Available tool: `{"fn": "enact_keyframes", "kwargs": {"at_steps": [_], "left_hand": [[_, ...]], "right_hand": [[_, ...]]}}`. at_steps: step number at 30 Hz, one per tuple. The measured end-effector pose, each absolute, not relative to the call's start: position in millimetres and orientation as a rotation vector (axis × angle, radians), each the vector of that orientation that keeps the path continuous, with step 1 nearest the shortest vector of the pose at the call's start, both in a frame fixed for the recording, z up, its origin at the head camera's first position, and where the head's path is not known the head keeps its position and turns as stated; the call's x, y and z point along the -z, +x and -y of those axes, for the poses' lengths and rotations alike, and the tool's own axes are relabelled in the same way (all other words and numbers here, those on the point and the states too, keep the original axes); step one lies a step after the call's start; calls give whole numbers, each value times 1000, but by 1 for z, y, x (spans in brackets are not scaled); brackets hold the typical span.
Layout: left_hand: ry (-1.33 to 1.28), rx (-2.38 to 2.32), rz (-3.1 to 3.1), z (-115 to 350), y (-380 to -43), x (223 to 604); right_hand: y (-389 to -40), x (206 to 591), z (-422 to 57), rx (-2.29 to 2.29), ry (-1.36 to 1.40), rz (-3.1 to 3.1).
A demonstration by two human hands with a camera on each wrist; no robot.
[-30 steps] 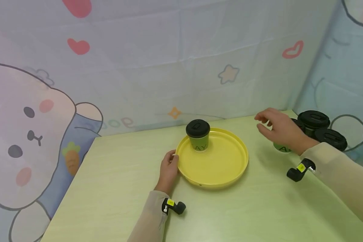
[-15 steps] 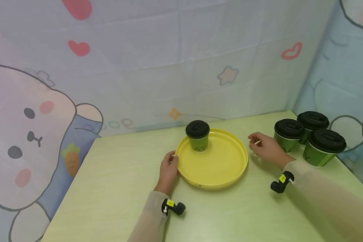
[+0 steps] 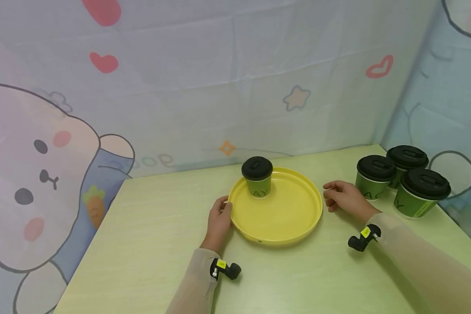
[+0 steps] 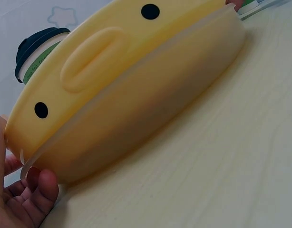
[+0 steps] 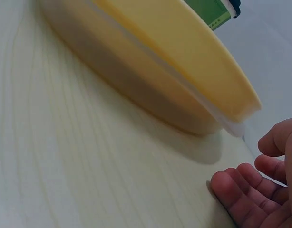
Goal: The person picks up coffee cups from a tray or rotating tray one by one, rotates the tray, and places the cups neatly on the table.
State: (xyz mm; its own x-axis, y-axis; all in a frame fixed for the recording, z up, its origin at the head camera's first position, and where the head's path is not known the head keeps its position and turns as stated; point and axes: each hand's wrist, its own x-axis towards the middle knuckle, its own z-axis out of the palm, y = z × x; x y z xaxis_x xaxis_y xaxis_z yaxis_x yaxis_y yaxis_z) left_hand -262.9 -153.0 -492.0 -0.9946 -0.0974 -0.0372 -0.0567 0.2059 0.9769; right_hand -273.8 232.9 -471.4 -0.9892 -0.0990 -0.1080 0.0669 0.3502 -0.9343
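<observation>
A round yellow tray (image 3: 282, 218) lies on the table; the left wrist view shows two black dots and a raised beak-like shape on its side (image 4: 93, 57). On its back left part stands a green paper cup with a black lid (image 3: 257, 181). My left hand (image 3: 218, 221) holds the tray's left edge, thumb at the rim and fingers at its side. My right hand (image 3: 347, 198) is just off the right rim, its fingers loosely bent and holding nothing; in the right wrist view a gap shows between the fingers (image 5: 246, 185) and the tray.
To the right of my right hand stand three lidded green cups: one in front left (image 3: 374, 176), one behind (image 3: 407, 157) and one at the right (image 3: 421, 192). A printed cloth (image 3: 180, 87) hangs behind the pale table (image 3: 149, 244).
My right hand has come down and left from above the right-hand cups to beside the tray's right rim. The left hand, tray and cups have stayed in place.
</observation>
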Motion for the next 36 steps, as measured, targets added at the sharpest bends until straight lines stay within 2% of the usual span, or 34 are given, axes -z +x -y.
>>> {"fn": "enact_keyframes", "kwargs": {"at_steps": [26, 36], "left_hand": [[151, 1946, 2422, 155, -263, 495], [123, 1822, 2516, 158, -263, 485]], "right_hand": [[-274, 475, -223, 1863, -62, -2077], [-273, 477, -222, 1942, -84, -2019]]}}
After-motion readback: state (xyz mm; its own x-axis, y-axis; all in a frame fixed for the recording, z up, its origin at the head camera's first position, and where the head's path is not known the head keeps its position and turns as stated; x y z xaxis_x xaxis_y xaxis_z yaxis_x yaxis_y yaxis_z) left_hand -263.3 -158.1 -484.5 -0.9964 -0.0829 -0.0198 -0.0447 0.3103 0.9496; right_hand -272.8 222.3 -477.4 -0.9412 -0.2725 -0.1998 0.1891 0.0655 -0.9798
